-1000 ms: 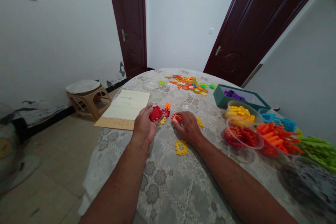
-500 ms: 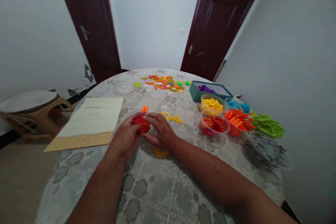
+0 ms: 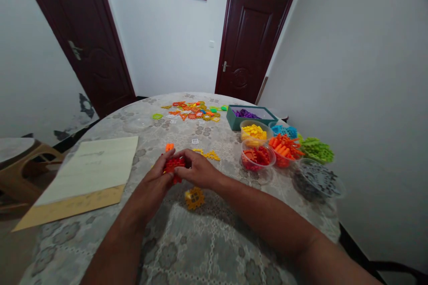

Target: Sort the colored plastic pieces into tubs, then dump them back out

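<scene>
Your left hand [image 3: 156,180] and right hand [image 3: 199,169] clamp red toothed plastic pieces [image 3: 173,164], well in from the far edge of the grey cloth-covered surface [image 3: 214,242], probably to steady them. A yellow toothed plastic square [image 3: 197,204] lies farther from that edge, probably for reach.

You have bright red plastic building pieces [image 3: 172,164], their edges notched into teeth, gripped between your left fingers [image 3: 163,160] and right fingers [image 3: 189,154], over the worktop [image 3: 200,249], left of its middle. Your grip hides their sides and whether they are joined.
</scene>
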Motion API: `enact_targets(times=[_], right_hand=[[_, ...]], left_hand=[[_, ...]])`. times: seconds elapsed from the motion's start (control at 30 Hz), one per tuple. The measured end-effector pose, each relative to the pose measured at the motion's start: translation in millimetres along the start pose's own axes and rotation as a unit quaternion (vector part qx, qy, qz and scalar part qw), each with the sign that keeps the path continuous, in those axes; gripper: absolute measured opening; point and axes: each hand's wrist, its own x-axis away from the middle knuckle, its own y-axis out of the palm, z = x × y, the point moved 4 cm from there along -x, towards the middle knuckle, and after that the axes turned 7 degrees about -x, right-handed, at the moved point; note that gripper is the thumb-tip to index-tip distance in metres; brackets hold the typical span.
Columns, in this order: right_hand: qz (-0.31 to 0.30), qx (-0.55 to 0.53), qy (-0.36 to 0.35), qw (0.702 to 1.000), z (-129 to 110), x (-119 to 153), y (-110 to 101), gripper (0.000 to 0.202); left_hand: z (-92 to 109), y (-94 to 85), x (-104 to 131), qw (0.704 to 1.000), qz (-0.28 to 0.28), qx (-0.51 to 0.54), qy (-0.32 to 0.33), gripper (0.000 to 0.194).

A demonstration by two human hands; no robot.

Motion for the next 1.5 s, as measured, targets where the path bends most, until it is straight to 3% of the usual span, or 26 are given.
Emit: enact_targets(times=[0.1,0.2,0.3,0.4,0.53,0.6,0.7,0.93,1.0,1.1,1.2,1.27,1.37,1.5], right_hand=[[0.007,0.063,-0.003,0.998,-18,11,-27,0.04],[0.076,0.179,-0.032,0.98,-46,34,-78,0.046],[0.148,0.324,-0.058,0.933,-69,63,-140,0.031],[0.182,0.439,-0.083,0.876,-72,87,-192,0.032],[0.17,0.578,-0.088,0.793,-52,103,-222,0.035],[0.143,0.619,-0.066,0.769,-39,104,-224,0.033],[0.107,0.643,-0.031,0.757,-24,104,-222,0.035],[0.054,0.617,-0.018,0.785,-24,107,-215,0.035],[0.061,0.596,-0.048,0.799,-34,106,-202,0.033],[0.05,0.538,-0.092,0.836,-42,98,-164,0.032],[-0.002,0.49,-0.085,0.868,-28,80,-116,0.034],[-0.015,0.494,-0.048,0.868,-8,63,-92,0.038],[-0.001,0.535,0.022,0.844,26,40,-78,0.048],[-0.011,0.546,0.067,0.835,54,25,-80,0.04]], left_hand=[[4,4.9,3,0.999,-0.033,-0.01,-0.005,0.071],[8,1.9,3,0.999,-0.003,-0.038,0.001,0.066],[11,-6.3,1,0.997,0.06,-0.038,0.013,0.054],[14,-15.0,-1,0.991,0.131,-0.002,0.037,0.041],[18,-27.1,0,0.963,0.246,0.067,0.089,0.034],[20,-32.2,1,0.947,0.285,0.099,0.111,0.033],[23,-37.5,2,0.934,0.31,0.132,0.122,0.034],[24,-38.6,4,0.932,0.305,0.158,0.119,0.034],[23,-38.3,4,0.931,0.304,0.163,0.122,0.034],[23,-37.8,4,0.929,0.306,0.168,0.121,0.034],[23,-37.2,5,0.931,0.305,0.165,0.118,0.033],[23,-36.8,5,0.932,0.301,0.163,0.117,0.032],[23,-36.8,5,0.934,0.298,0.162,0.115,0.031],[22,-36.9,5,0.935,0.296,0.16,0.113,0.031]])
